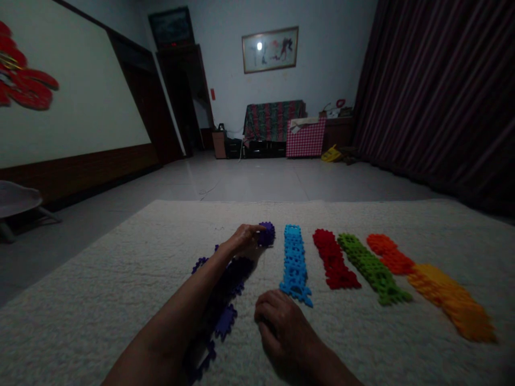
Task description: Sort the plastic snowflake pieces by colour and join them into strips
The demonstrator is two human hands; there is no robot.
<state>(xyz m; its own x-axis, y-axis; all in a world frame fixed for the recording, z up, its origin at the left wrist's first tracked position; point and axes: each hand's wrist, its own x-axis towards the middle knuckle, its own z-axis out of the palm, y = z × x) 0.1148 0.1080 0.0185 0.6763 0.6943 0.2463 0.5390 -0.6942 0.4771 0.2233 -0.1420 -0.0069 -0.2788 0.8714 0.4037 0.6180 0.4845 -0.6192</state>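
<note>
My left hand (243, 238) reaches forward over the carpet, its fingers closed on a purple interlocking plastic piece (266, 235) with toothed edges. Beneath and beside that forearm lie more purple pieces (226, 320), partly hidden by the arm. My right hand (284, 324) rests on the carpet with its fingers curled in, and nothing shows in it. Just beyond it is a row of blue pieces (294, 260). Farther right lie rows of red pieces (335, 260), green pieces (372, 268), orange-red pieces (389, 253) and yellow-orange pieces (454, 300).
A cream carpet (132, 279) lies under everything, with grey tiled floor (265, 179) past its far edge. A low stool (20, 201) stands at left. Covered furniture (273, 122) lines the back wall, and a dark curtain (438, 96) hangs at right.
</note>
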